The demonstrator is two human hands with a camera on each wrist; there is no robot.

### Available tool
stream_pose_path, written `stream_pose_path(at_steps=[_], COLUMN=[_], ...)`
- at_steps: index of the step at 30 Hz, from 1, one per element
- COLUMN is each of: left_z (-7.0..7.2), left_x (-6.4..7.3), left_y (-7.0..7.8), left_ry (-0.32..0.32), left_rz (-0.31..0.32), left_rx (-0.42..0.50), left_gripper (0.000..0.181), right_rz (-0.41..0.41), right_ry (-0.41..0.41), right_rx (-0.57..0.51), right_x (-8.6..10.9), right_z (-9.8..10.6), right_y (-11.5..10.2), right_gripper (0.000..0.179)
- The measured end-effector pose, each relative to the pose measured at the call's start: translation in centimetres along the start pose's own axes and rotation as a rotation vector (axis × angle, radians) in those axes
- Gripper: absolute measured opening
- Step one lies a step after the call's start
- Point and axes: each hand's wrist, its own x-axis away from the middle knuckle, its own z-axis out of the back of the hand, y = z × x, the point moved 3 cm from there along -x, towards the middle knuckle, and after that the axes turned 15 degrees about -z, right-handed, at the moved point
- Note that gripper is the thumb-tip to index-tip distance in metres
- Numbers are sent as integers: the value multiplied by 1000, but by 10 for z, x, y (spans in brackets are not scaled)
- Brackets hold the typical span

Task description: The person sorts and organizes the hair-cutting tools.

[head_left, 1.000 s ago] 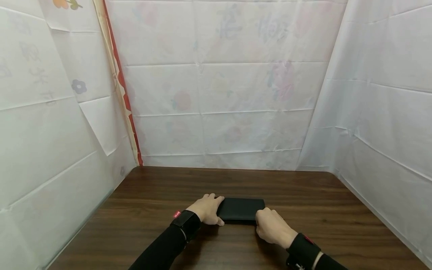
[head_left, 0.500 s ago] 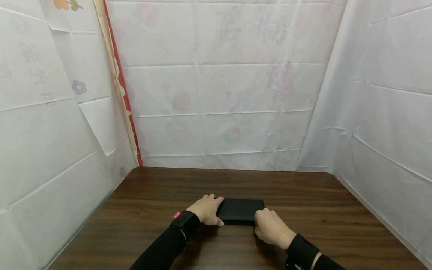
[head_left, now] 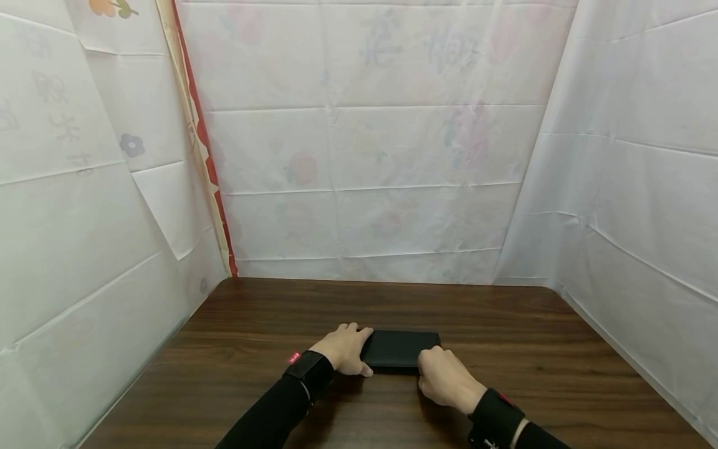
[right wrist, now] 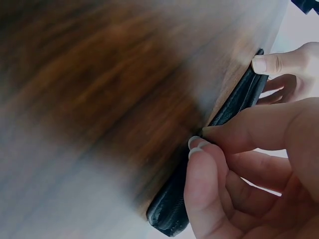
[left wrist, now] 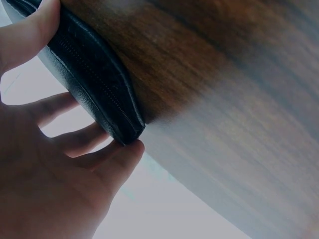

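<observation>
A flat black zip wallet lies on the brown wooden table, its zipped side toward me. My left hand holds its left end, the thumb on the near side and the fingers spread around the far corner. In the left wrist view the zipper runs along the wallet's thin side, its teeth meshed there. Thumb and fingertips of my right hand pinch at the zipper line near the wallet's right end. Those fingertips hide the zipper pull. Beyond them, the wallet's right end shows in the right wrist view.
The wooden table extends around the wallet on every side. White creased sheets hang behind it and along both sides, with a red-edged strip at the back left corner. Both wrists wear black bands.
My right hand has slid slightly left along the wallet's near edge, still pinching. The left hand and the wallet have stayed in place.
</observation>
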Motion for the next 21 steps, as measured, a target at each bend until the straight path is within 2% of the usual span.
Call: stream_pose_path(at_steps=[21], left_z=[1], left_x=[0], left_y=[0], left_ry=[-3], left_rz=[-2], left_rx=[16], left_gripper=[82], right_rz=[14], right_ry=[-2], right_rx=[-11], right_x=[0], right_z=[1], right_y=[-3], right_gripper=[54])
